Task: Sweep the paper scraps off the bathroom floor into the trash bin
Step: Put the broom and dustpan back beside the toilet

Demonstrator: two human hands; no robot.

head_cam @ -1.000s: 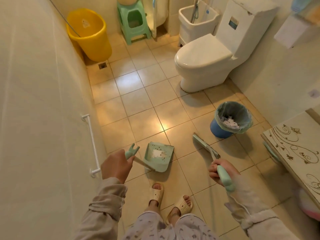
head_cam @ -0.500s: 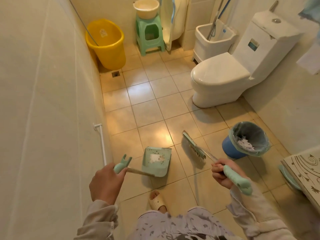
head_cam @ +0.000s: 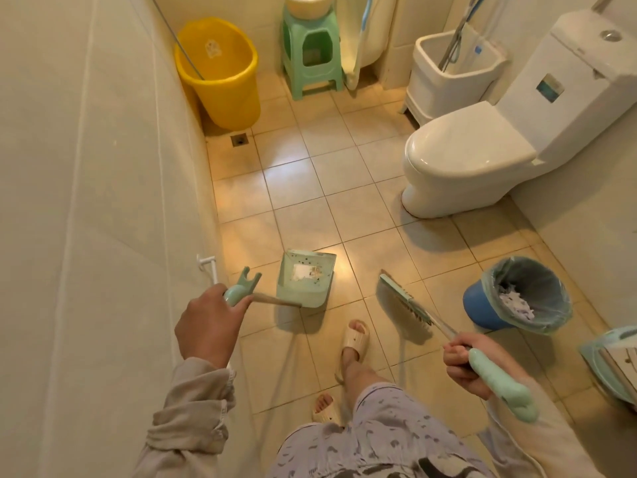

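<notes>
My left hand (head_cam: 210,326) grips the green handle of a mint dustpan (head_cam: 305,282), which hangs just over the tiled floor with white paper scraps (head_cam: 303,271) inside. My right hand (head_cam: 472,360) is closed around the mint handle of a broom (head_cam: 408,305), its bristle head angled down beside the dustpan's right edge. The blue trash bin (head_cam: 517,294) with a clear liner stands at the right and holds crumpled paper. No loose scraps show on the floor tiles.
A white toilet (head_cam: 462,160) fills the right back. A yellow bucket (head_cam: 220,74) and green stool (head_cam: 312,53) stand against the far wall, with a mop sink (head_cam: 455,74) beside them. A wall runs close along my left. My slippered feet (head_cam: 355,339) stand below the dustpan.
The view has shifted as I stepped; the broom head has swung left and nearer the dustpan. The dustpan still carries its scraps in my left hand.
</notes>
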